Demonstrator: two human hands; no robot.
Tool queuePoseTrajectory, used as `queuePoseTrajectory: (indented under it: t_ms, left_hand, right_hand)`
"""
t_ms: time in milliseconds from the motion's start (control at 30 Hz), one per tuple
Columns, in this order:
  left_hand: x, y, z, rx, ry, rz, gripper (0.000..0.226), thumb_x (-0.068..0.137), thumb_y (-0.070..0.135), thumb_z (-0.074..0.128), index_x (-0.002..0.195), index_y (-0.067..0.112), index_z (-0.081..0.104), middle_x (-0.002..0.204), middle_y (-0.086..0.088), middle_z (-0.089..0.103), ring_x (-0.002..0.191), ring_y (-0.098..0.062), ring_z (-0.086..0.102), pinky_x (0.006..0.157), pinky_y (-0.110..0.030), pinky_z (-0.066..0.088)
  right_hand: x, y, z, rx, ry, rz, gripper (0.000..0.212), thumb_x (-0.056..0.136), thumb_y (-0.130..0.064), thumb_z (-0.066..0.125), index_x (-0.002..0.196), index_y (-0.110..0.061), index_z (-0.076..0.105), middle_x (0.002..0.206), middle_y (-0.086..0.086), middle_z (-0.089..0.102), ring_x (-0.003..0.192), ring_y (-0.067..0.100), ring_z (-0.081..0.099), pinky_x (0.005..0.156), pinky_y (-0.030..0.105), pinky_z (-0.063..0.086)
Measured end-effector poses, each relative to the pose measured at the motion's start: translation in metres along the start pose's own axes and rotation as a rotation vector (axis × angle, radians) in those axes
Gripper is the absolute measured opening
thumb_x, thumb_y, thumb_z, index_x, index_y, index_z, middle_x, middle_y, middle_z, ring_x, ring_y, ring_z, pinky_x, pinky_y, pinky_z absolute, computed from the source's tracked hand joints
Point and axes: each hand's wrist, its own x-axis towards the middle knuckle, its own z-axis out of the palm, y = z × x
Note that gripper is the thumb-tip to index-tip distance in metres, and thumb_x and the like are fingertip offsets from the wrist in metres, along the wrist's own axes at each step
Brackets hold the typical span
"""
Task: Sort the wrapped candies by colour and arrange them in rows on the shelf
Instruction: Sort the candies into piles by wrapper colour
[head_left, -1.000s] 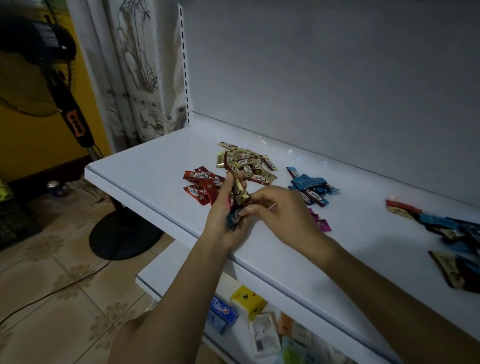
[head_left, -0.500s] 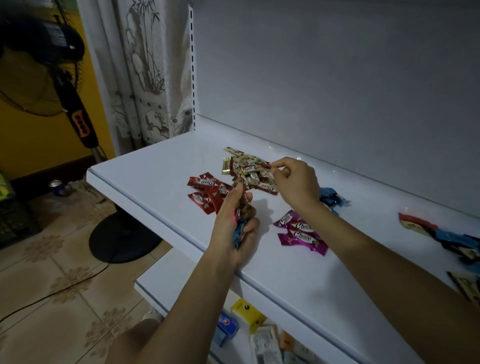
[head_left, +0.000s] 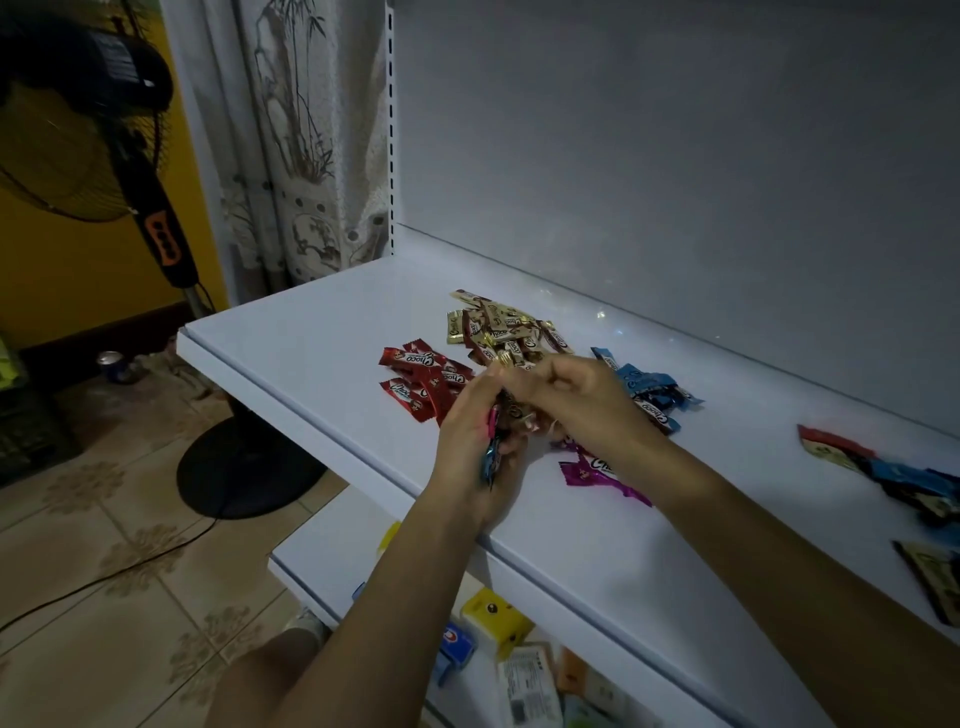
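Small shop as I read it, white retail shelf (head_left: 322, 332), slotted upright (head_left: 390, 130), packaged goods (head_left: 496, 618) on the lower shelf (head_left: 332, 545) beneath my view, wrapped candies (head_left: 498, 327) in colour piles, pedestal fan (head_left: 161, 234), patterned curtain (head_left: 301, 156), tiled floor (head_left: 104, 571).
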Motion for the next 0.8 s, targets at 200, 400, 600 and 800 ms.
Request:
queuePoseTrajectory:
  t_ms: [200,400,600,800]
  left_hand:
    - [0.001,0.0,-0.003,-0.022,0.058,0.029,0.04,0.089,0.05,0.052,0.095,0.01,0.058,0.08,-0.005,0.061,0.057,-0.009,0.055,0.045,-0.017,0.048]
    - [-0.004,0.003,-0.004,-0.172,0.042,-0.047,0.049,0.098,0.041,0.043,0.061,0.011,0.055,0.063,0.0,0.051,0.035,-0.004,0.035,0.029,-0.013,0.028]
    - [0.0,0.002,-0.005,-0.227,0.056,-0.018,0.048,0.098,0.038,0.042,0.06,0.011,0.053,0.063,-0.002,0.048,0.035,-0.005,0.033,0.03,-0.014,0.028]
    - [0.002,0.002,-0.005,-0.217,0.127,-0.064,0.043,0.097,0.048,0.046,0.079,0.009,0.052,0.067,-0.002,0.048,0.041,-0.005,0.036,0.031,-0.015,0.031]
  right_hand:
    - [-0.01,0.004,-0.007,0.135,-0.006,0.115,0.011,0.093,-0.018,0.059,0.095,-0.008,0.062,0.077,0.005,0.068,0.056,0.013,0.064,0.053,0.029,0.048]
    - [0.002,0.014,-0.02,0.199,0.148,0.168,0.017,0.092,-0.006,0.059,0.109,-0.006,0.061,0.086,0.008,0.068,0.057,0.01,0.063,0.055,0.024,0.054]
    - [0.043,0.007,-0.02,0.287,0.218,0.245,0.033,0.093,-0.007,0.057,0.126,-0.005,0.055,0.093,0.012,0.068,0.062,0.014,0.065,0.058,0.025,0.055]
    - [0.046,0.004,-0.017,-0.071,0.156,0.108,0.038,0.097,-0.014,0.052,0.134,-0.018,0.047,0.128,0.003,0.055,0.075,0.011,0.065,0.069,0.029,0.056]
